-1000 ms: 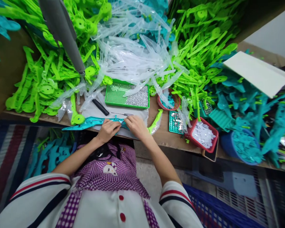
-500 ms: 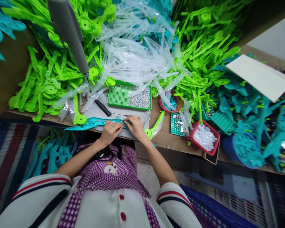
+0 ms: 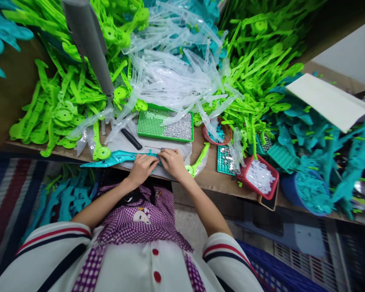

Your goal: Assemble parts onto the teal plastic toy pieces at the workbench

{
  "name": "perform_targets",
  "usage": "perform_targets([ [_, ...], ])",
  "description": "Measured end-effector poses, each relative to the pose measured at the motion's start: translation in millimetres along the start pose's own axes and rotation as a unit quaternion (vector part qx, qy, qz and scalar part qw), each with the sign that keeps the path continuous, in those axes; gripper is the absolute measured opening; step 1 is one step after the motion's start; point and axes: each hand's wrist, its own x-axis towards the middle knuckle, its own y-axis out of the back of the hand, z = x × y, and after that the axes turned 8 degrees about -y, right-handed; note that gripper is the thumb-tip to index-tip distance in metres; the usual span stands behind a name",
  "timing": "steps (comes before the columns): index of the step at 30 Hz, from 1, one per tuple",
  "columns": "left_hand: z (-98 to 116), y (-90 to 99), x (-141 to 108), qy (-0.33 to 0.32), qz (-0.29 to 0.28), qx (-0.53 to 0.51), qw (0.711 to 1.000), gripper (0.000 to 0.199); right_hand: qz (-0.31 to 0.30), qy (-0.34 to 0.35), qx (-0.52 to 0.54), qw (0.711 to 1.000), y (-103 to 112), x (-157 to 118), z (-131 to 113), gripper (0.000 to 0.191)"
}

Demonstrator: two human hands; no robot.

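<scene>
A long teal plastic part [image 3: 114,158] lies along the table's front edge, its pointed end to the left. My left hand [image 3: 142,168] is closed on its middle, fingertips pressed down. My right hand [image 3: 171,162] is closed on the same part just to the right, and the fingertips of both hands nearly meet. Fingers hide the right portion of the part. A thin metal rod [image 3: 152,147] lies just beyond my hands, beside a black handle [image 3: 131,138]. Lime green pieces [image 3: 101,153] lie to either side of the hands.
A green tray [image 3: 152,125] of small metal pieces stands beyond the hands, below a heap of clear parts [image 3: 176,77]. A grey tool [image 3: 93,48] hangs at the left. Right are a red basket [image 3: 242,178] and blue bucket [image 3: 288,188].
The view has shifted slightly, and things at the right appear a little further left. Both hands keep nearly the same place on the teal part.
</scene>
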Motion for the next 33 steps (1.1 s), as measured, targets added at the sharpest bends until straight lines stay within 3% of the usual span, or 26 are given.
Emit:
perform_targets([
  [5,-2,7.3,8,0.009,-0.029,0.015,0.999,0.020,-0.021,-0.027,0.162,0.986,1,3,10,0.022],
  [9,-6,10.5,12,0.028,-0.054,0.033,0.998,0.022,-0.031,-0.030,0.234,0.971,-4,10,15,0.020],
  [14,0,14.1,12,0.030,-0.078,0.033,0.996,0.019,-0.031,-0.039,0.231,0.972,-8,10,15,0.010],
  [18,8,23.4,9,0.013,-0.138,0.056,0.989,0.022,-0.027,-0.049,0.212,0.976,-9,9,14,0.004],
  [24,13,38.1,11,0.009,-0.246,0.092,0.965,0.036,-0.032,-0.052,0.252,0.966,-10,14,17,0.004],
  [28,14,37.7,12,0.028,-0.250,0.081,0.964,0.043,-0.050,-0.034,0.280,0.958,-1,6,20,0.014],
  [30,13,34.5,9,0.041,-0.233,0.070,0.969,0.044,-0.026,-0.044,0.286,0.957,8,-3,19,0.019],
  [33,9,28.7,4,0.058,-0.209,0.054,0.975,0.043,0.075,-0.096,0.304,0.945,25,-14,10,0.025],
])
